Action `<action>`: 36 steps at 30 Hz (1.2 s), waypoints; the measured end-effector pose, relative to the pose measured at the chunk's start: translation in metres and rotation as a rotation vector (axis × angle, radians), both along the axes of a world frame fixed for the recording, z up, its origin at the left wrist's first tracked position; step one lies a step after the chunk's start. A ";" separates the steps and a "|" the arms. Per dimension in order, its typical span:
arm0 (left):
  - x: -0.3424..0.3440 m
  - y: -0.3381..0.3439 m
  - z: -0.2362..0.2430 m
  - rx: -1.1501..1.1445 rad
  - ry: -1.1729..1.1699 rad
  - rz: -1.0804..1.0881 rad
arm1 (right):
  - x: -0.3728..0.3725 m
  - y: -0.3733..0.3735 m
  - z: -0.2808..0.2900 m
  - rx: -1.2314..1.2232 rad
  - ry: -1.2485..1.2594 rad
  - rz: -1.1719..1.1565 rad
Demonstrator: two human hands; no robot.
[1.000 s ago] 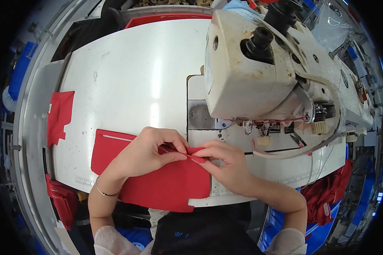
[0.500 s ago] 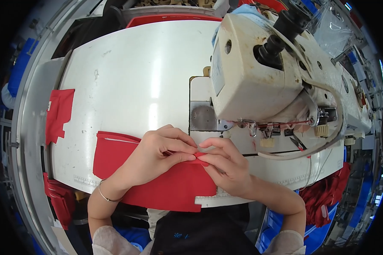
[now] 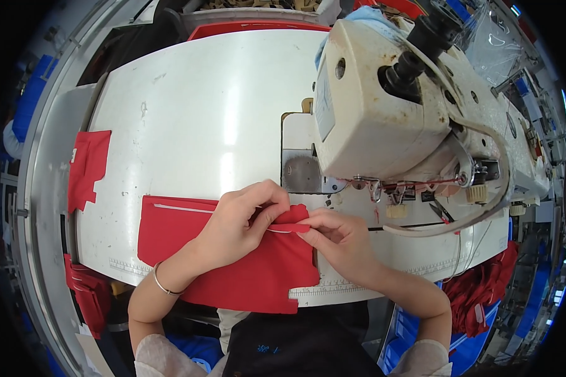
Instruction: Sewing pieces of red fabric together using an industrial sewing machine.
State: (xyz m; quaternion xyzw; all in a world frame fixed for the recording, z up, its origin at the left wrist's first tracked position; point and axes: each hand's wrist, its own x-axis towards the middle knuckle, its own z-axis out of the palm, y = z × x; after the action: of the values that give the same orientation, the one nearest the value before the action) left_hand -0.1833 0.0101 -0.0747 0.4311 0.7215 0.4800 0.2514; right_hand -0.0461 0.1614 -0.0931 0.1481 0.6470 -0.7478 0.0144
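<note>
A piece of red fabric (image 3: 251, 276) lies across the near edge of the white table, its lower part hanging over toward my lap. My left hand (image 3: 242, 223) is closed, pinching the fabric's upper edge between thumb and fingers. To its right, my right hand (image 3: 339, 242) pinches the end of a narrow folded red strip along that edge, where a thin white line shows. Part of the fold is hidden behind my left fingers. Another layer of red cloth (image 3: 170, 229) with a white edge spreads out to the left of my left hand.
A sewing machine (image 3: 383, 113) stands at the right, its needle area beyond my right hand. Small dark-bladed snips (image 3: 441, 212) lie beside it. A cut red piece (image 3: 89, 169) rests at the table's left edge. Red cloth (image 3: 484, 289) fills a blue bin at lower right.
My hands have moved slightly apart, the right one a little lower and to the right. The folded strip and its white line now show between them.
</note>
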 end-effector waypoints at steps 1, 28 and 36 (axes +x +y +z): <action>-0.002 -0.001 0.000 -0.013 0.025 -0.067 | 0.000 0.000 -0.001 -0.010 0.028 0.002; -0.015 0.032 0.010 -0.072 -0.401 -0.098 | 0.025 0.027 -0.012 1.275 0.644 0.134; 0.005 0.036 0.013 -0.187 0.161 -0.147 | 0.012 0.035 -0.008 1.857 1.078 0.318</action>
State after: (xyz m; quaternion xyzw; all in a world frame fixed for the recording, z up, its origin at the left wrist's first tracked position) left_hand -0.1780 0.0466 -0.0619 0.4943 0.7475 0.3549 0.2664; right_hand -0.0341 0.1966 -0.1008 -0.3324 0.8932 0.0776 -0.2926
